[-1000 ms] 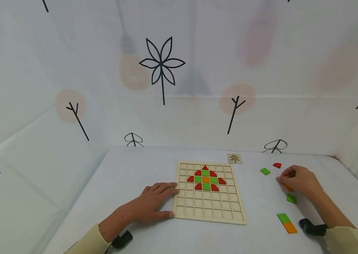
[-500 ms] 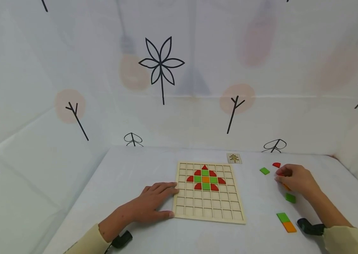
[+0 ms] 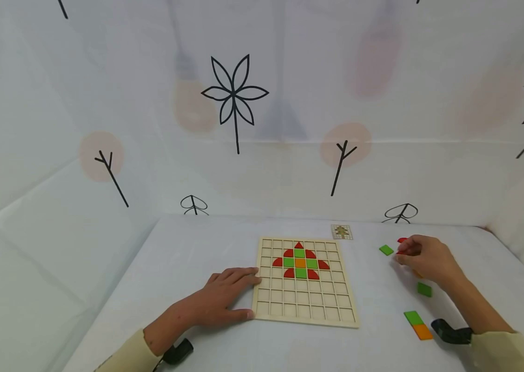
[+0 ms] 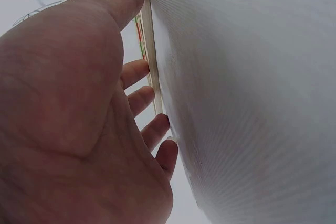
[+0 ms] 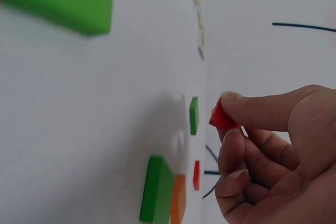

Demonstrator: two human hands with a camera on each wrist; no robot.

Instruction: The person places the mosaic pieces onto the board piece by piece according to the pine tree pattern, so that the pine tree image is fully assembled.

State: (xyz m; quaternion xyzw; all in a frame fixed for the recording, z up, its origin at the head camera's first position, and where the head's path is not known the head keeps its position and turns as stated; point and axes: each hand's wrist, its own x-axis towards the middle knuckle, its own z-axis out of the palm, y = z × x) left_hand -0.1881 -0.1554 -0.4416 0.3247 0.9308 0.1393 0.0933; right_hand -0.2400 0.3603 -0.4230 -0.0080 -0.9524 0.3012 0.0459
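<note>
A pale wooden grid board (image 3: 331, 299) lies in the middle of the head view. Red, green and orange tiles fill some of its upper squares in a tree-like shape. My left hand (image 3: 224, 297) lies flat at the board's left side, its outstretched fingers and thumb touching the edge. Over on the right, my right hand (image 3: 431, 261) pinches a small red tile (image 5: 223, 116) between thumb and fingers, raised above the table. The tile's full outline is hidden by the fingers. Below that hand lie a green tile (image 3: 424, 289) and a partly covered orange tile (image 5: 178, 199).
A red tile (image 3: 402, 239) and a green tile (image 3: 386, 250) lie beyond the right hand. Nearer the front, a green tile (image 3: 412, 318) touches an orange tile (image 3: 423, 331). A small card with a tree pattern (image 3: 342, 232) lies behind the board. Printed white cloth surrounds the table.
My right hand has lifted the red tile and moved slightly away and to the left, now partly covering the far red tile. My left hand stays at the board's edge.
</note>
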